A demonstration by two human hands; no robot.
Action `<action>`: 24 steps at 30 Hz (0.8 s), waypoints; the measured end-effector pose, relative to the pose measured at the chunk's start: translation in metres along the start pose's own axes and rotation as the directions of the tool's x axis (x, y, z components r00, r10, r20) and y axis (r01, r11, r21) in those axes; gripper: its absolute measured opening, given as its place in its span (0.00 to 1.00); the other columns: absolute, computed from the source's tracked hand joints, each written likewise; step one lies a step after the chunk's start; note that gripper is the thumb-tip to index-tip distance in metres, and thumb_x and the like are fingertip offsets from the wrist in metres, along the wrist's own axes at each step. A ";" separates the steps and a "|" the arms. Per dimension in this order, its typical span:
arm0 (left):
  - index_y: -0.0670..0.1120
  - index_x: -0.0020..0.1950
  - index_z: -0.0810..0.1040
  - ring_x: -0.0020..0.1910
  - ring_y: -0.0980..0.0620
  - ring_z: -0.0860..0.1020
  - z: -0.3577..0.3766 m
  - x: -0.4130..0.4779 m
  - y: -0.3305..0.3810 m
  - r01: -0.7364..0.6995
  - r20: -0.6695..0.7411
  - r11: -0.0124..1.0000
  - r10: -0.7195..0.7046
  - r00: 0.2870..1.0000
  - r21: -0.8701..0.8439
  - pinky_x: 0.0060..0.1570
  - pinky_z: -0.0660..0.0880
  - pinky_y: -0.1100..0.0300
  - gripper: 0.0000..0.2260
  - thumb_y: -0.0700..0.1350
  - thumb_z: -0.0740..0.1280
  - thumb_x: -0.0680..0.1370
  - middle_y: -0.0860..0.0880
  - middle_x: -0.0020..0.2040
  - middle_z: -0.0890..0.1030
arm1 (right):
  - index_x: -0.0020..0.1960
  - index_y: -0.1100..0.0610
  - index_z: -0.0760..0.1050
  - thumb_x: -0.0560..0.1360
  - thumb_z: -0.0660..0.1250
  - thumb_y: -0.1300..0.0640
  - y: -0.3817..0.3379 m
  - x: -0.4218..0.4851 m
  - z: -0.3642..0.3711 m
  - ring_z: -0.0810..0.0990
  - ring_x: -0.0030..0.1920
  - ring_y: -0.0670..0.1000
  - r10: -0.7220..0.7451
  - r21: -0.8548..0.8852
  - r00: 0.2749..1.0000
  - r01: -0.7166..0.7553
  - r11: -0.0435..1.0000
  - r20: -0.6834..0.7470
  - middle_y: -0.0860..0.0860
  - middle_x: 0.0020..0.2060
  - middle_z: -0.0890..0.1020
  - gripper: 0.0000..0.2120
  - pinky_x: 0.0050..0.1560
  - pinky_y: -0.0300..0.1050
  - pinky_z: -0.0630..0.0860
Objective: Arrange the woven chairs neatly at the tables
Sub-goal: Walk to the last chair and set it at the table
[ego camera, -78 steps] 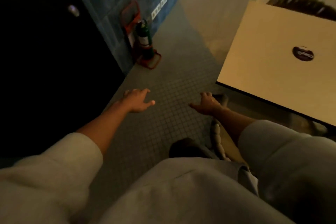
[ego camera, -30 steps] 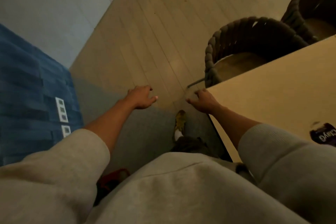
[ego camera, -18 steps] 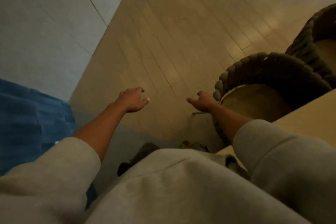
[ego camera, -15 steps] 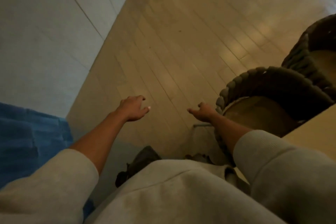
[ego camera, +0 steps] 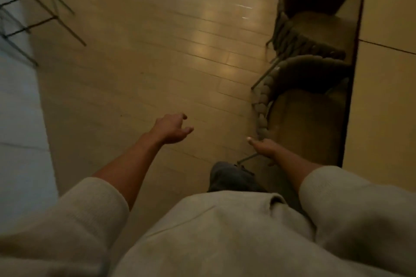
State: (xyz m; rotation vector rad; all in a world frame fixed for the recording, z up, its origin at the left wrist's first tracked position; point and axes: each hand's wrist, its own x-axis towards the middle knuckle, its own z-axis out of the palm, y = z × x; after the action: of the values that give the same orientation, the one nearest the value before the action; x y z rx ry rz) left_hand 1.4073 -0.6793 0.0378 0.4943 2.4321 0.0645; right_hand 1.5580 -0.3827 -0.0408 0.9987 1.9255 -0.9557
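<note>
Two woven chairs stood in a row against the edge of the pale bench (ego camera: 387, 101): the near woven chair (ego camera: 304, 119), with a braided rim and a tan seat, and the far woven chair (ego camera: 315, 9) just beyond it. The person's right hand (ego camera: 263, 149) reached out at the end of the near chair's rim on the side away from the bench, thumb extended; its fingers were hidden, so its grip could not be told. The left hand (ego camera: 171, 128) hung over the plank floor (ego camera: 157, 56), well apart from the bench, fingers loosely curled and holding nothing.
</note>
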 end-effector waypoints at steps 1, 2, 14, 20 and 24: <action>0.51 0.78 0.67 0.70 0.41 0.74 -0.012 0.018 0.001 -0.041 0.024 0.999 0.040 0.999 0.033 0.67 0.72 0.46 0.30 0.65 0.62 0.81 0.44 0.71 0.77 | 0.83 0.60 0.58 0.79 0.58 0.27 -0.001 0.005 -0.003 0.65 0.78 0.67 0.056 0.094 0.998 -0.055 0.994 -0.017 0.60 0.82 0.59 0.46 0.65 0.65 0.76; 0.51 0.78 0.67 0.70 0.42 0.74 -0.016 0.028 -0.002 -0.065 0.040 0.997 0.064 0.997 0.038 0.67 0.71 0.46 0.30 0.65 0.62 0.81 0.44 0.72 0.76 | 0.83 0.58 0.58 0.78 0.57 0.26 -0.002 0.005 -0.004 0.66 0.77 0.67 0.106 0.160 0.994 -0.103 0.982 -0.013 0.59 0.83 0.59 0.46 0.63 0.64 0.77; 0.49 0.77 0.67 0.70 0.43 0.74 -0.124 0.221 0.047 -0.354 0.217 0.900 0.303 0.928 0.255 0.69 0.71 0.44 0.28 0.64 0.61 0.82 0.45 0.72 0.76 | 0.78 0.59 0.68 0.74 0.50 0.19 -0.007 0.057 0.011 0.76 0.64 0.60 0.306 0.833 0.869 -0.474 0.286 0.389 0.57 0.64 0.78 0.51 0.54 0.64 0.77; 0.48 0.77 0.67 0.67 0.45 0.76 -0.157 0.292 0.157 -0.550 0.316 0.797 0.470 0.824 0.250 0.67 0.75 0.44 0.28 0.62 0.63 0.82 0.45 0.71 0.76 | 0.79 0.59 0.65 0.75 0.53 0.21 -0.014 0.055 -0.019 0.76 0.67 0.64 0.365 0.927 0.858 -0.372 -0.041 0.360 0.61 0.69 0.75 0.49 0.59 0.67 0.78; 0.46 0.78 0.67 0.69 0.45 0.75 -0.154 0.331 0.237 -0.682 0.422 0.697 0.562 0.711 0.221 0.67 0.73 0.51 0.28 0.59 0.63 0.83 0.46 0.74 0.73 | 0.81 0.52 0.63 0.76 0.56 0.23 -0.020 0.061 -0.028 0.76 0.64 0.64 0.436 0.920 0.816 -0.286 -0.266 0.380 0.62 0.66 0.74 0.44 0.63 0.67 0.78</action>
State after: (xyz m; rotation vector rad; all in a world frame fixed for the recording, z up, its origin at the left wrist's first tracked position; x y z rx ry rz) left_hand 1.1545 -0.3274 0.0039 1.3960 1.8386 -0.1714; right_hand 1.5076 -0.3480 -0.0755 2.3596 0.2526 -2.0196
